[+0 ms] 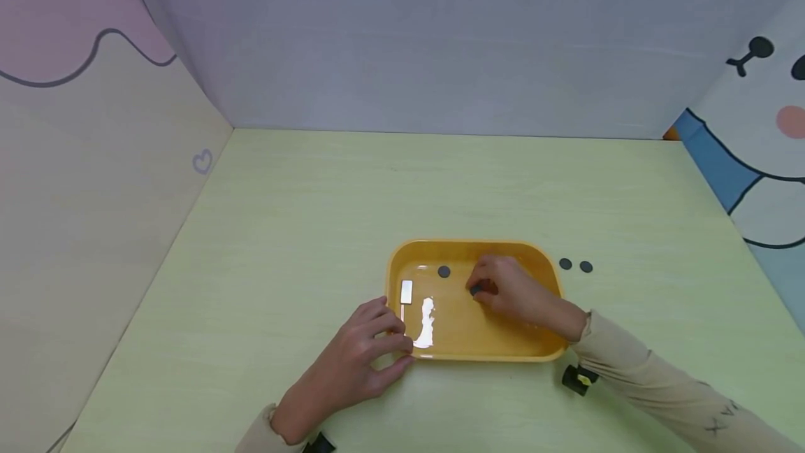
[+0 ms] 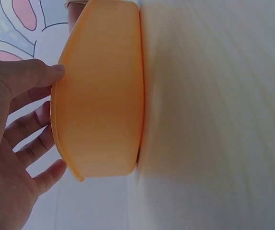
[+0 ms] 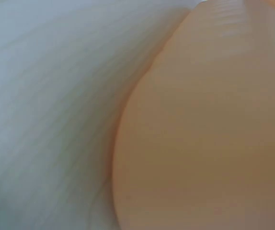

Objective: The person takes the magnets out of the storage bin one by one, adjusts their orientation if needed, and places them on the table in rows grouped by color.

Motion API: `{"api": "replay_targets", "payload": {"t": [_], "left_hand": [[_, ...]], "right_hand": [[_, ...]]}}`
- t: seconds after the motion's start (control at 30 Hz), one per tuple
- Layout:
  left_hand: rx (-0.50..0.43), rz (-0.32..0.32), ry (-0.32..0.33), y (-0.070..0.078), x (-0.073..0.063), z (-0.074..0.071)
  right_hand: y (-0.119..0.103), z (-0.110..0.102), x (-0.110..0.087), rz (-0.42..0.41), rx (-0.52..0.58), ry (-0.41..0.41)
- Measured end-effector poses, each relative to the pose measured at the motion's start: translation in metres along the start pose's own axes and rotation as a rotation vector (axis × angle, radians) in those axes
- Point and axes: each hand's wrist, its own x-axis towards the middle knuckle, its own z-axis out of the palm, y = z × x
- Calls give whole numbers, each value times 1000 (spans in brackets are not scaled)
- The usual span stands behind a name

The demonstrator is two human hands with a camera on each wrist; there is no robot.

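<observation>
A shallow yellow tray (image 1: 465,355) with rounded corners sits on the pale table. Inside it, my right hand (image 1: 506,285) pinches a small dark disc (image 1: 475,290) between thumb and fingers, low over the tray floor. Another dark disc (image 1: 444,271) lies in the tray to the left of that hand. At the tray's front left corner, my left hand (image 1: 371,348) rests its spread fingertips on the rim. The left wrist view shows its thumb (image 2: 56,72) touching the rim. The right wrist view has only the tray's outer wall (image 3: 204,134); my right hand is out of it.
Two more dark discs (image 1: 565,263) lie side by side on the table (image 1: 302,229), just right of the tray. A white rectangle (image 1: 407,291) shows near the tray's left wall, beside a bright glare patch. Painted panels stand left, right and behind.
</observation>
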Motion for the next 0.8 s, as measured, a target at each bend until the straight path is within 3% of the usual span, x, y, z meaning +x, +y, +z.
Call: {"api": "replay_targets", "payload": {"t": [0.47, 0.8], "left_hand": [[0, 11, 14, -1, 0, 2], [-7, -1, 7, -1, 0, 2]], "right_hand": [[0, -3, -2, -137, 11, -58], [0, 0, -2, -113, -7, -122]]}}
